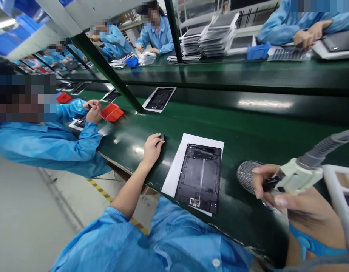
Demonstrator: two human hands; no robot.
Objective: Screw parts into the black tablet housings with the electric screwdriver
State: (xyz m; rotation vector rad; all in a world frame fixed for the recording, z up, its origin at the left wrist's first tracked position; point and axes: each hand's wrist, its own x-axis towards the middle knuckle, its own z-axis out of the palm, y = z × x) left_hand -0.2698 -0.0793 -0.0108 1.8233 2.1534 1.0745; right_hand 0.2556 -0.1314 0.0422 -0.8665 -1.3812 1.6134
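Observation:
My left hand (152, 152) rests on the green bench, its fingers closed on a small black block (162, 136). My right hand (301, 211) is wrapped around a beige electric screwdriver (300, 175) with a grey ribbed cable sleeve on top; its tip is hidden. Beside that hand lies a round metal plate full of small holes (246, 173), partly covered by the fingers. Between my hands, an opened black tablet housing (201, 177) lies on a white sheet (176, 170), with a small circuit board showing near its lower edge.
A second black housing (160, 99) lies farther back by a green post (112, 71). To the left, a co-worker's hands (93, 110) are near a red bin (112, 112). A white-framed tray (334, 196) stands at right. Stacked panels (220, 36) and co-workers are across the bench.

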